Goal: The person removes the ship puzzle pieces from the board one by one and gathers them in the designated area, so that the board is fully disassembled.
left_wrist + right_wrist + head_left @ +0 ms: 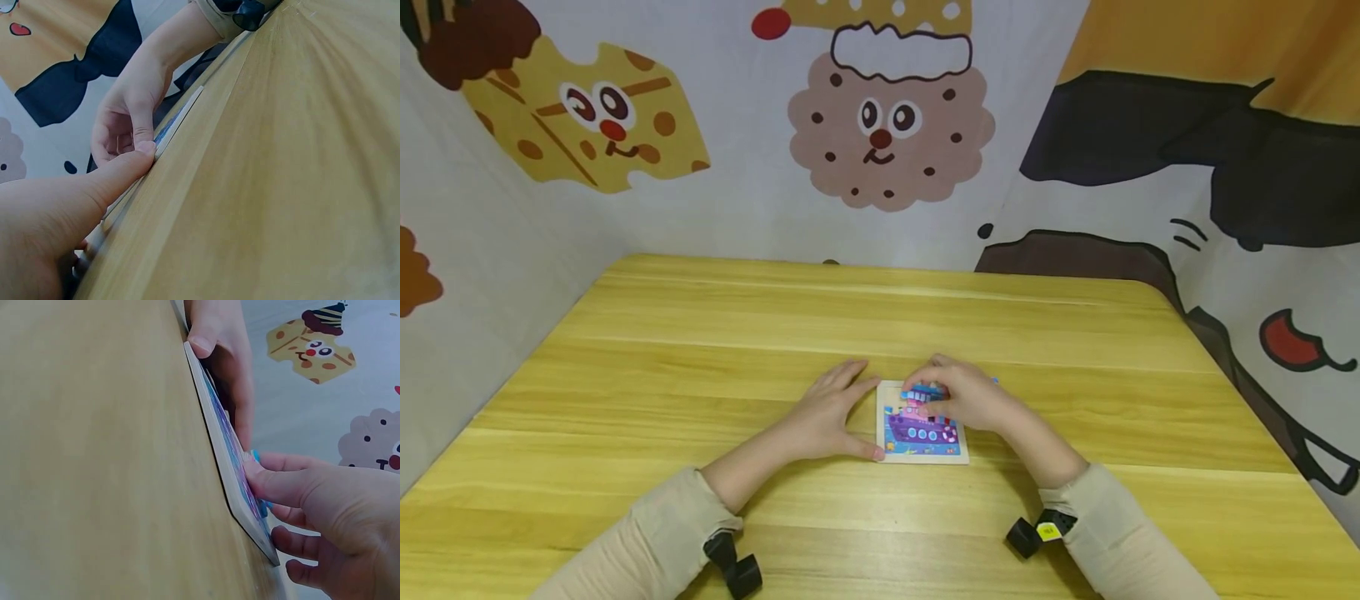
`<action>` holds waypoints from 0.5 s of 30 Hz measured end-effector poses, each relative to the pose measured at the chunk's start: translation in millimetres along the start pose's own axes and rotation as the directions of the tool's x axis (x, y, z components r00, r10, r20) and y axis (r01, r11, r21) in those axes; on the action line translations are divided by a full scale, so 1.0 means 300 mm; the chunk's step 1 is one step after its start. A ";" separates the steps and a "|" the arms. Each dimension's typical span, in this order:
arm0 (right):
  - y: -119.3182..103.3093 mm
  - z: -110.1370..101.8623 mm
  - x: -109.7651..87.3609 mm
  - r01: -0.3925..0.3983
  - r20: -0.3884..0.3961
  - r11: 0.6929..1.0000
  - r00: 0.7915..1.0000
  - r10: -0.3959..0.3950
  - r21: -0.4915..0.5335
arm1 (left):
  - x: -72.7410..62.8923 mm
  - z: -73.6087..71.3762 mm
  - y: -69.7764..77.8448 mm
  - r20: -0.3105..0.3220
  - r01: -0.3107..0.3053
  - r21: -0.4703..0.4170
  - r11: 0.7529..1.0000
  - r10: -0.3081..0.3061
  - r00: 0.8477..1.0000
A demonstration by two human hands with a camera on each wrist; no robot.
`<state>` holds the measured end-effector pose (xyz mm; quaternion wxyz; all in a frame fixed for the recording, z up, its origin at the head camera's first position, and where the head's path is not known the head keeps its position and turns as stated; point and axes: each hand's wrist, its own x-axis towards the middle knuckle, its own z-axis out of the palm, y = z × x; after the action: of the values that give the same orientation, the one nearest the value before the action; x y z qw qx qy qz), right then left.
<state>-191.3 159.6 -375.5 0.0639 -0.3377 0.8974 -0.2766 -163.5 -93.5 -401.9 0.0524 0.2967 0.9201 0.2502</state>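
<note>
A small jigsaw puzzle board (pixel 922 458) with a pale frame and a purple ship picture lies on the table. My left hand (pixel 831 412) is at its left side, thumb at the near left corner and index finger by the far left corner, fingers fairly straight. Over the upper part of the picture, my right hand (pixel 973 396) pinches a puzzle piece (pixel 916 397) with blue and pink on it between thumb and index finger. In the right wrist view, blue edges show by the right fingertips (pixel 253 469), close over the board. The right hand hides part of the picture.
The board rests on a yellow wood-grain table (pixel 775 308). Behind it hangs a cloth (pixel 737 225) printed with cartoon food. A small blue bit (pixel 996 381) shows just beyond the right wrist. Black wrist devices (pixel 733 567) sit on both sleeves.
</note>
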 end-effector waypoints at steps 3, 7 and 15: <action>-0.005 0.005 -0.004 -0.016 -0.028 1.000 0.999 0.016 -0.009 | -0.001 -0.002 0.001 0.000 0.000 -0.001 1.000 0.000 1.000; -0.011 0.018 -0.013 -0.055 -0.087 0.999 0.995 0.054 -0.004 | -0.002 -0.005 0.003 -0.002 -0.005 -0.009 1.000 0.005 1.000; -0.006 0.043 -0.032 -0.068 -0.164 0.996 0.984 0.077 0.058 | -0.004 0.000 0.006 0.000 0.007 0.001 1.000 -0.007 1.000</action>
<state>-179.0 158.8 -386.1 0.0077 -0.2790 0.9038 -0.3244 -161.7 -92.9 -401.2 0.0533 0.2933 0.9214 0.2494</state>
